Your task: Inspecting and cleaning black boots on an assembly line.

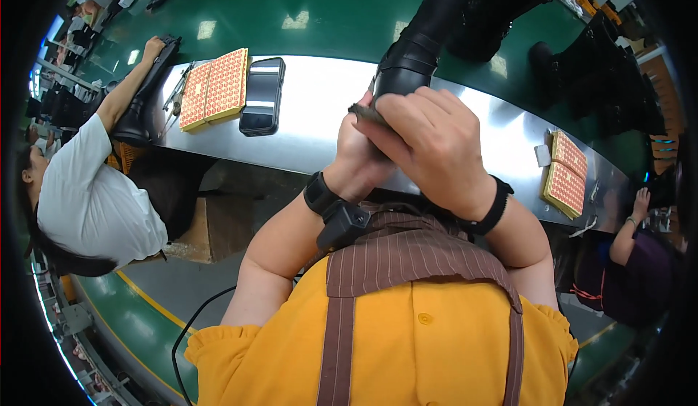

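A tall black boot (408, 60) with straps is in front of me, its shaft pointing away over the bench's far edge and its toe end towards me. Closed around the toe end from below and the left is my left hand (356, 157), its fingers mostly hidden behind the boot and my other hand. My right hand (440, 140) lies over the toe end, fingers curled. Between its thumb and fingers sticks out a small dark olive-brown piece (368, 114) with a ragged edge, like a folded scrap of cloth; it is against the boot.
On the metal bench (320, 108) lie a bundle of sticker sheets (216, 89), a black phone-like device (262, 97) and slim metal tools (178, 89). Another sticker bundle (567, 173) lies right. A co-worker (94, 195) handles a boot at left; another person (629, 268) sits right. More black boots (589, 71) stand beyond.
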Available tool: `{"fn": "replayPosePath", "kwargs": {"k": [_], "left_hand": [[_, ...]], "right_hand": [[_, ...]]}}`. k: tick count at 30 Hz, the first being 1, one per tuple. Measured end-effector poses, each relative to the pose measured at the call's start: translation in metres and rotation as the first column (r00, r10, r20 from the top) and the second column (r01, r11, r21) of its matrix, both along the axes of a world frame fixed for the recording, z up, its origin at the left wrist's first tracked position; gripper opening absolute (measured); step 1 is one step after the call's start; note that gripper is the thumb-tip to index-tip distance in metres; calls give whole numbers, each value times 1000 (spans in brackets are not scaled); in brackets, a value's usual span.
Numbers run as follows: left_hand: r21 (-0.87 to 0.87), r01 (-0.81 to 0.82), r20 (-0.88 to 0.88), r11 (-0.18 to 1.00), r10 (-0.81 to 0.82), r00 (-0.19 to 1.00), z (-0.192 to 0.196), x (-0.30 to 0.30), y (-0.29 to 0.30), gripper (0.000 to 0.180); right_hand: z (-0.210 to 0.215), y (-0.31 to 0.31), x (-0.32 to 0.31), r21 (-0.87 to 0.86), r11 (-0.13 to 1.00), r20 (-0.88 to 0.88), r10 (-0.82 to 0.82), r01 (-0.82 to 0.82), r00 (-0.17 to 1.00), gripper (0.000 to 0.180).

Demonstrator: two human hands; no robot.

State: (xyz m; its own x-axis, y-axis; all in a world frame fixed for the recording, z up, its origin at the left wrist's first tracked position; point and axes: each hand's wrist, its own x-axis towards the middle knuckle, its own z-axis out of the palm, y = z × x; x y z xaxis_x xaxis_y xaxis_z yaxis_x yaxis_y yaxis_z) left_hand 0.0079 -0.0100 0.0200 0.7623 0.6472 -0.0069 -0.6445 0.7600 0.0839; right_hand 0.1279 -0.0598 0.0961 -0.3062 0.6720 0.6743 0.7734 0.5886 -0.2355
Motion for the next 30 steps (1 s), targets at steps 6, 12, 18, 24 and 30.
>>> {"fn": "replayPosePath", "kwargs": {"k": [6,12,18,24,30], "left_hand": [[-89,15,-286,996,-40,958,3,-12,8,59],[15,-55,-352,998,56,934,9,-9,11,58],[219,-319,-425,922,385,819,8,-8,15,57],[369,-443,-417,817,571,707,14,0,11,57],[430,-462,-320,775,610,725,14,-2,12,44]], "right_hand": [[-43,-38,73,-69,986,301,-125,152,945,22],[-30,-50,68,-125,966,-235,-251,226,939,31],[-8,-30,25,-38,999,-320,-31,20,947,34],[-3,-6,-7,57,994,-147,-81,90,986,24],[3,0,-10,-6,994,16,-105,105,994,22]]}}
